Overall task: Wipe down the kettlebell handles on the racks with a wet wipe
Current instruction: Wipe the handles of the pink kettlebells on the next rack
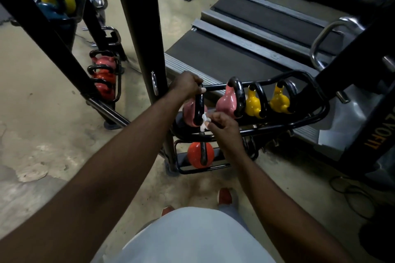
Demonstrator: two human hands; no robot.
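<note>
A black rack (pixel 320 111) holds a row of kettlebells: a pink one (pixel 189 111) at the left, a second pink one (pixel 227 102), then two yellow ones (pixel 253 104) (pixel 279 102). My left hand (pixel 187 84) grips the top of the left pink kettlebell's black handle (pixel 198 109). My right hand (pixel 222 124) pinches a white wet wipe (pixel 204 120) against the lower part of that same handle. On the shelf below sits an orange kettlebell (pixel 195 158).
A black upright post (pixel 141 28) stands just left of the rack. A mirror at the left reflects more kettlebells (pixel 102 74). A treadmill (pixel 256 38) lies behind the rack and a dark machine frame (pixel 367 130) stands at the right. My red shoes (pixel 224 195) are on the concrete floor.
</note>
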